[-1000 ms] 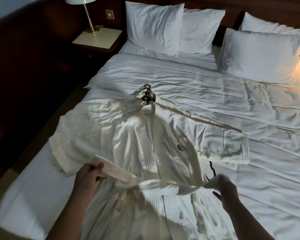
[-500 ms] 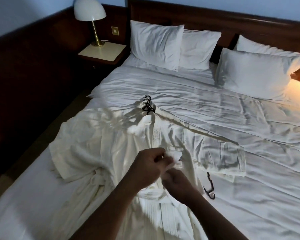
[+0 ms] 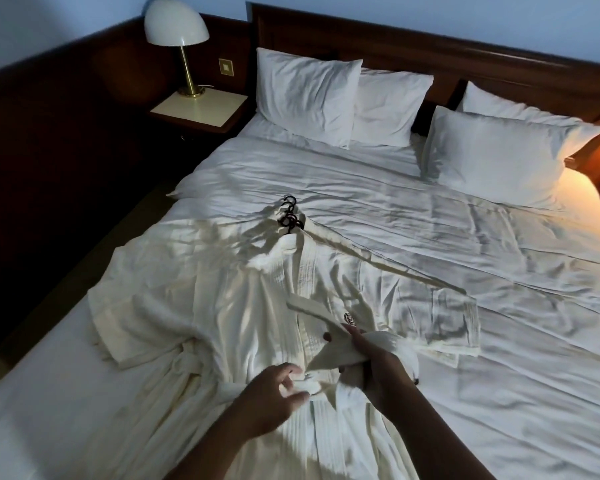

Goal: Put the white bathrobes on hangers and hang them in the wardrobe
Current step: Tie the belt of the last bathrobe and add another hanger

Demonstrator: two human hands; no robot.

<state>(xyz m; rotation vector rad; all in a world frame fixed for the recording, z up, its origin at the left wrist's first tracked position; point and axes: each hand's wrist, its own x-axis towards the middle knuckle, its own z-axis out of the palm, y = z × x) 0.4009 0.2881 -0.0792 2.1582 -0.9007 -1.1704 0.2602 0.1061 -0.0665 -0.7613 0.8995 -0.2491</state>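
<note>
Bathrobe [image 3: 205, 306], white ribbed cotton, lies spread flat on the white-sheeted bed [image 3: 430, 237], toward the bed's foot, collar pointing at the bed's head. Dark curved hanger hooks [image 3: 289, 216] poke from the collar. Nearer the bed's foot I see my right hand [image 3: 381, 368] gripping the flat white fabric belt [image 3: 312, 303]; my left hand [image 3: 271, 393] pinches a fold of that belt just beside it.
</note>
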